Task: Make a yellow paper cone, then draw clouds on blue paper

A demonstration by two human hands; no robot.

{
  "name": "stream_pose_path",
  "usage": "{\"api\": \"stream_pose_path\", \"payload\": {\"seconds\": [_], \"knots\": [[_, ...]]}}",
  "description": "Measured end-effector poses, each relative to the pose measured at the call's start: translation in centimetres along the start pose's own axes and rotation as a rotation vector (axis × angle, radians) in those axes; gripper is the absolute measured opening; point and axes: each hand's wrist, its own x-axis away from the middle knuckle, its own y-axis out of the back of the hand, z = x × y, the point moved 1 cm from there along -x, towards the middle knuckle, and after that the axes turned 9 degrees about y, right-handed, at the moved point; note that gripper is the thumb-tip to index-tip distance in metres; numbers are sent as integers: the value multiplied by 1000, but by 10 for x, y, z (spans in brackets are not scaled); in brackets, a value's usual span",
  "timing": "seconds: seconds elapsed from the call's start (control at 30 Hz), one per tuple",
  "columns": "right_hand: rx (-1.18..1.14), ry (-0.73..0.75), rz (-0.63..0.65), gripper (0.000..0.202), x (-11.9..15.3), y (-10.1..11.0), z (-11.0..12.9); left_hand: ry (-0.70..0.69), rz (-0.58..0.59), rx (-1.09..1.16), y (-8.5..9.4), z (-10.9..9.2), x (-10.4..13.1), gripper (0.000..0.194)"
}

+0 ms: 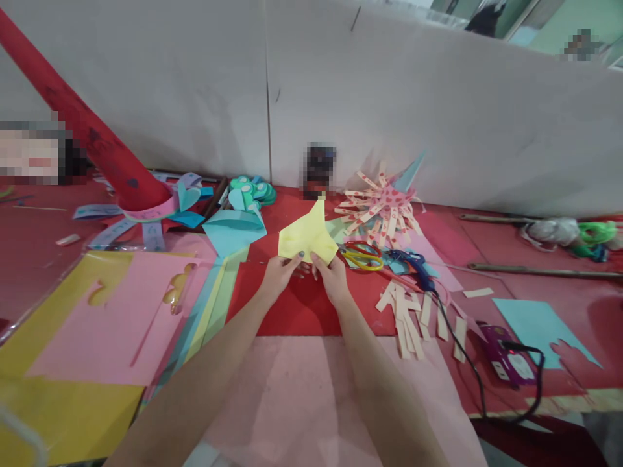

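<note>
Between my two hands is a yellow piece of paper [307, 235], with a pointed tip toward the wall. My left hand [281, 272] grips its lower left edge, thumb on top. On the lower right edge my right hand [331, 275] pinches it the same way. Under the hands lies a red paper sheet [311, 311]. Just right of the yellow paper are scissors with yellow handles [365, 259] and a red-handled pair [361, 248]. Beside them rests a blue glue gun [413, 263] with a black cord.
Cream paper strips [406, 318] lie at right, near a purple power strip [509, 357]. A heart-patterned paper craft [387, 204] stands behind. At left are a tall red cone [111, 143], a folded blue paper [233, 230] and pink sheets [102, 324]. A grey wall [195, 84] closes the back.
</note>
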Motion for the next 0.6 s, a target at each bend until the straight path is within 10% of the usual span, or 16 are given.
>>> {"api": "stream_pose_path", "payload": {"seconds": [0.33, 0.6], "knots": [[-46, -13, -50, 29, -1, 2, 1, -3, 139, 23, -1, -3, 2, 37], [35, 22, -75, 29, 0, 1, 0, 18, -55, 21, -1, 0, 2, 31]]}}
